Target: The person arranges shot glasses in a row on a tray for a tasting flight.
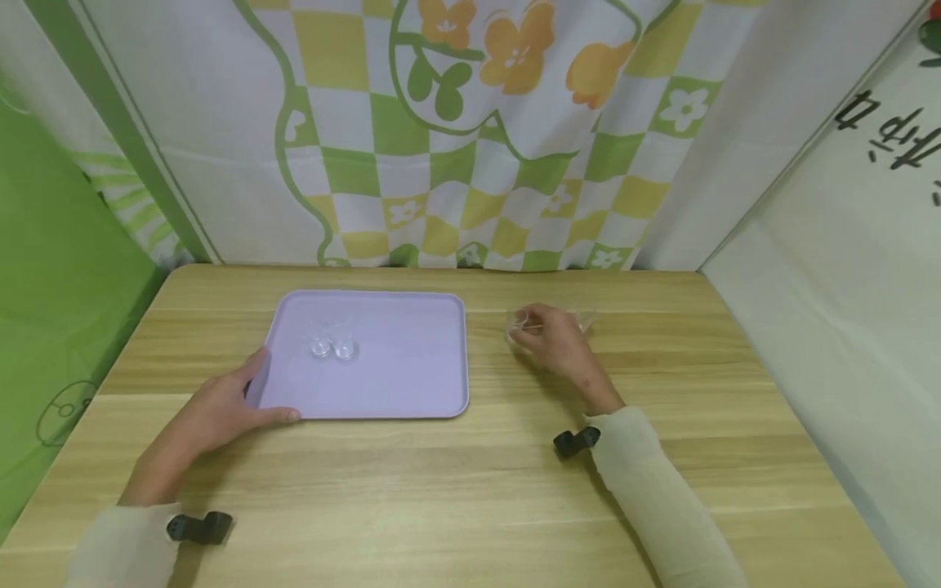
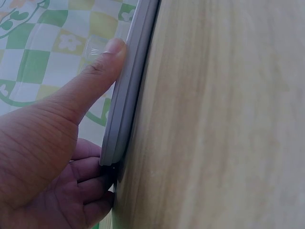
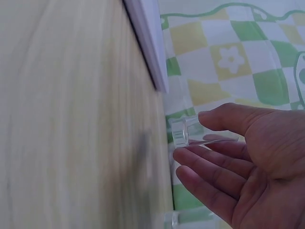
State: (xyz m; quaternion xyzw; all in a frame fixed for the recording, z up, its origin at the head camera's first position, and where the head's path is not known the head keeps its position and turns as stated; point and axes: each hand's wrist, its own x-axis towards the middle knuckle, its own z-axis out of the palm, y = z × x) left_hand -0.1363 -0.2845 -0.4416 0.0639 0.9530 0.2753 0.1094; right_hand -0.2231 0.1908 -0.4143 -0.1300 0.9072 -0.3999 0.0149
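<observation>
Two small clear cups (image 1: 332,347) sit side by side on the lilac tray (image 1: 404,359), left of its middle. At the tray's near left corner, my left hand (image 1: 220,408) holds the edge, thumb along the near rim and fingers by the left side. In the left wrist view the thumb presses the tray's rim (image 2: 125,105), with the fingers bent around the corner. Right of the tray, my right hand (image 1: 557,339) pinches a clear cup (image 3: 180,132) between thumb and fingers, its thick base pointing away from the palm.
Another clear object (image 1: 586,320) shows just behind the right hand, partly hidden by it; its shape is hard to make out. The wooden table (image 1: 441,506) meets a patterned curtain (image 1: 470,180) at the back. A pale wall panel (image 1: 845,327) runs along the right.
</observation>
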